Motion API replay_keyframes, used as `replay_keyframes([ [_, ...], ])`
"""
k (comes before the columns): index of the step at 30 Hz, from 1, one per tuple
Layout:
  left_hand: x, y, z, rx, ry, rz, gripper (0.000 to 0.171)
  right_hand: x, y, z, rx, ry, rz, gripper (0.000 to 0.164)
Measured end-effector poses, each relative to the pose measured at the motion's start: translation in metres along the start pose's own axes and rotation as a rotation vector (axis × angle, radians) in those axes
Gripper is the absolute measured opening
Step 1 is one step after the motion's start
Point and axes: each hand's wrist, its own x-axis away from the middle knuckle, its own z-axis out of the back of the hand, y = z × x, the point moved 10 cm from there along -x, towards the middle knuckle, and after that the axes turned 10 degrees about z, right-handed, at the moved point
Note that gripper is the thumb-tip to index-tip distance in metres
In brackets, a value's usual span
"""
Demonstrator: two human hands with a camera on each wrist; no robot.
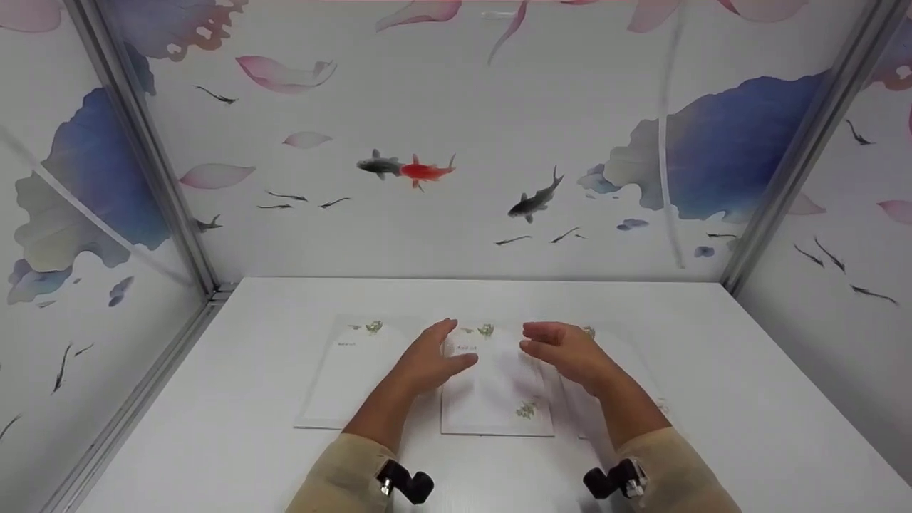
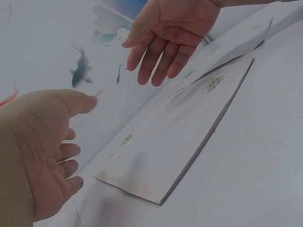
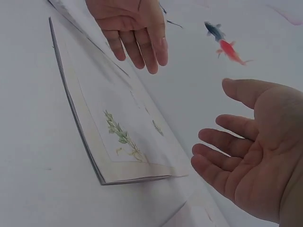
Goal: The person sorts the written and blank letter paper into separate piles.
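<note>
Three thin white notepads with small green plant prints lie in a row on the white table. My left hand [image 1: 429,362] hovers at the left side of the middle notepad [image 1: 491,399], thumb and fingers apart and nothing between them. On its other side my right hand [image 1: 570,353] is held up, palm turned inward, also holding nothing. The left notepad [image 1: 331,388] lies partly behind my left forearm, and the right notepad [image 1: 620,349] is largely hidden by my right hand and forearm. In the left wrist view the middle notepad [image 2: 165,127] shows a dark lower edge.
The white table [image 1: 206,442] ends at a back panel [image 1: 442,235] printed with fish, petals and blue leaves. Metal posts [image 1: 153,149] stand at the corners, with printed side panels beyond them. Black clamp-like mounts [image 1: 406,481] sit on both sleeves.
</note>
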Motion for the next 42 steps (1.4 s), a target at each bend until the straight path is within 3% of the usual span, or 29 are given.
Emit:
replay_keyframes([
  [4, 0.003, -0.001, -0.011, -0.225, -0.088, -0.073, 0.097, 0.007, -0.004, -0.011, 0.248, -0.112, 0.039, 0.073],
  [8, 0.01, -0.002, -0.023, -0.381, -0.183, -0.124, 0.104, 0.011, -0.004, -0.025, 0.434, -0.234, 0.062, 0.086],
  [14, 0.016, -0.005, -0.03, -0.531, -0.225, -0.112, 0.106, 0.015, 0.007, -0.038, 0.569, -0.329, 0.003, 0.09],
  [18, 0.02, -0.008, -0.03, -0.558, -0.214, -0.081, 0.103, 0.017, 0.01, -0.041, 0.59, -0.346, -0.002, 0.088],
  [31, 0.023, -0.005, -0.03, -0.596, -0.18, -0.08, 0.098, 0.018, 0.004, -0.042, 0.62, -0.356, 0.049, 0.084],
  [36, 0.021, -0.005, -0.029, -0.574, -0.169, -0.063, 0.093, 0.017, 0.004, -0.04, 0.605, -0.335, 0.063, 0.076],
  [42, 0.018, -0.002, -0.029, -0.586, -0.143, -0.087, 0.088, 0.014, 0.004, -0.039, 0.596, -0.287, 0.077, 0.064],
])
